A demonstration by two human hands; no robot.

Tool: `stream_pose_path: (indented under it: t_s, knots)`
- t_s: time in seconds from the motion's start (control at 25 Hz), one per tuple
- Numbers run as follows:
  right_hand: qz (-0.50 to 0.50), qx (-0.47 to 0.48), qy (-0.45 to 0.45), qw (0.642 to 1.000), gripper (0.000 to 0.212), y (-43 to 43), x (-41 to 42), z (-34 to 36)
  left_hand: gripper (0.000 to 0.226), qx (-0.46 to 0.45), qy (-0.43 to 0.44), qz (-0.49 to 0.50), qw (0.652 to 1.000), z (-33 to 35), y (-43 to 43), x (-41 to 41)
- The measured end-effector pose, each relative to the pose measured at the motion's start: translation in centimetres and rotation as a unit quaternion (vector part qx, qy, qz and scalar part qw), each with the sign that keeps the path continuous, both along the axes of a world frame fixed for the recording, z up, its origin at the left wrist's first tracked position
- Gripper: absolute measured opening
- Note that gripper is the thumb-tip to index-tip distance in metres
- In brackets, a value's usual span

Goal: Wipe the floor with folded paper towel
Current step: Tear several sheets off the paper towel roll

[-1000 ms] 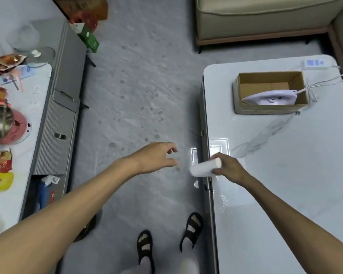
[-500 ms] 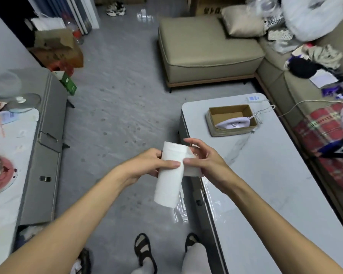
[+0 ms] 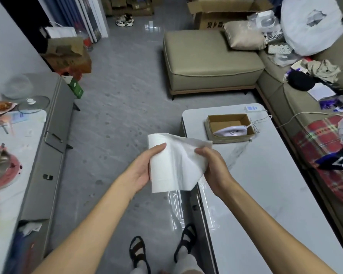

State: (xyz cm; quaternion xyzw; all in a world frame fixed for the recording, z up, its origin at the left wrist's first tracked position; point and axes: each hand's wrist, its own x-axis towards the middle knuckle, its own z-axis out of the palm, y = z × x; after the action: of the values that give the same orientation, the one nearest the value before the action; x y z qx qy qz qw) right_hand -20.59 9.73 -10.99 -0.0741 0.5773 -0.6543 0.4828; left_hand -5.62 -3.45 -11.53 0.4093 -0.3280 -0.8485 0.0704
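Left hand clamped around upright paper towel roll, right hand at 3 o'clock pinching its unrolled sheet; grey floor below

A box sits on the table, probably right of the roll.

Single head view; looks forward-down; hands near; floor beyond
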Motion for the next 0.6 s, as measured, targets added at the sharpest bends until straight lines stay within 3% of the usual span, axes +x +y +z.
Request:
stream_pose_path:
  t_s: [0.16,0.28,0.44,0.6]
  knots:
    - [-0.018,0.053,-0.019,0.998,0.016,-0.6,-1.8,0.4,0.062,0.118,0.095,0.026,0.988,-0.6,0.4,-0.1]
    - [-0.066,0.038,-0.064,0.995,0.016,-1.3,-2.5,0.7,0.068,0.149,0.135,0.026,0.979,-0.6,0.5,-0.3]
    - [-0.135,0.054,-0.054,0.988,0.02,-1.6,-3.6,0.5,0.068,0.122,0.14,0.053,0.981,0.1,0.0,-0.9]
    - [-0.143,0.045,-0.003,0.989,0.019,-1.5,-4.7,0.0,0.068,0.082,0.102,0.037,0.991,0.7,-1.0,-1.3]
